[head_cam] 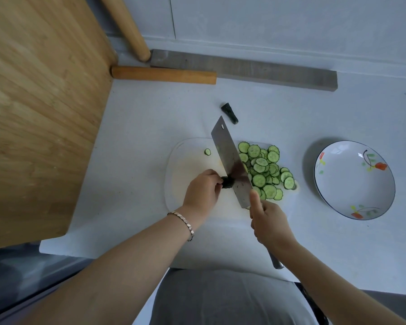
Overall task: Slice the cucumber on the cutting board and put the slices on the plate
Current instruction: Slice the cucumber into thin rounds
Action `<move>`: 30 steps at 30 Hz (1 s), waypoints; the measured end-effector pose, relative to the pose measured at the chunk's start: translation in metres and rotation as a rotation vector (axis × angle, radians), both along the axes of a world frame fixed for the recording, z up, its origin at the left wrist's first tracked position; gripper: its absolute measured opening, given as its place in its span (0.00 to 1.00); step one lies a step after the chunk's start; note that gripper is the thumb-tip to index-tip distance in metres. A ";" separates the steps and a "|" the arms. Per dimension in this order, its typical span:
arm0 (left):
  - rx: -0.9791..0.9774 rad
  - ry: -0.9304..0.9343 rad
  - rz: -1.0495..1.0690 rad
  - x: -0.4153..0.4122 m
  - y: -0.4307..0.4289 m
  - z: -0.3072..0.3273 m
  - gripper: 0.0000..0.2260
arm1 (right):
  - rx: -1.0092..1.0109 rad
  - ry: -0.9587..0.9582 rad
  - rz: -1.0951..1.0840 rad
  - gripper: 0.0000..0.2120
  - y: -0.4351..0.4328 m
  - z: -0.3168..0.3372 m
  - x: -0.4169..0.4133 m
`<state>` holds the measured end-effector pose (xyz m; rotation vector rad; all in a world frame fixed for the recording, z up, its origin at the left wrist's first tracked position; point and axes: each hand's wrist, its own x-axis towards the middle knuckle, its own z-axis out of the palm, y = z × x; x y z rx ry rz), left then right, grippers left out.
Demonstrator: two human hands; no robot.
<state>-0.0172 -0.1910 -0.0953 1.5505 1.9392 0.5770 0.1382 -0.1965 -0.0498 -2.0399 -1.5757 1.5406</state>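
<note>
A large pale bamboo tabletop (pixel 40 109) is filling the far left, well to the left of the white, rounded plastic cutting board (pixel 185 165), with two round wooden legs (pixel 163 75) lying beyond the board's far edge beside a long grey flat bar (pixel 267 71).

On the board's left part, a single small cucumber slice (pixel 207 152) is lying alone. The left hand (pixel 203 191), a metal link bracelet (pixel 184 225) on its wrist, is curling its fingertips together around the short dark-green cucumber stub (pixel 227 182) and pressing it to the board. The broad steel cleaver (pixel 231 160) is standing tilted with its edge down against that stub; whether the edge is already in the flesh is hard to tell. Beyond the board's far edge, a dark-green cut-off cucumber end (pixel 230 113) is lying on the white counter.

The right hand (pixel 268 224) is wrapping the cleaver's handle, its forefinger stretched along the blade's side. On the board's right part, a heap of pale green round slices (pixel 265 170) is lying overlapped, just beside the blade.

Well to the right of the board, a round white ceramic plate with red flower prints (pixel 354 180) is sitting on the counter, holding no slices.
</note>
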 end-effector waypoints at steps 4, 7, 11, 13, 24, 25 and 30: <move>-0.001 0.003 0.000 0.001 0.000 0.001 0.08 | 0.008 -0.028 0.029 0.24 0.001 0.006 -0.004; 0.002 0.002 -0.001 0.000 0.000 0.000 0.08 | 0.028 -0.079 0.074 0.23 0.002 0.007 -0.007; -0.009 -0.018 0.008 0.001 0.000 0.003 0.07 | -0.014 -0.077 0.043 0.24 0.002 -0.005 -0.013; -0.020 -0.031 0.024 0.000 0.000 0.003 0.06 | -0.033 -0.050 0.001 0.24 0.000 -0.011 -0.015; -0.001 -0.034 0.013 -0.001 -0.001 0.000 0.05 | -0.090 0.075 -0.146 0.26 0.003 0.000 0.001; 0.004 -0.032 0.020 -0.001 -0.001 0.001 0.05 | -0.059 0.054 -0.112 0.26 0.002 0.001 0.003; -0.001 -0.008 0.031 0.000 -0.002 0.002 0.07 | 0.007 0.009 -0.001 0.24 -0.004 0.007 -0.003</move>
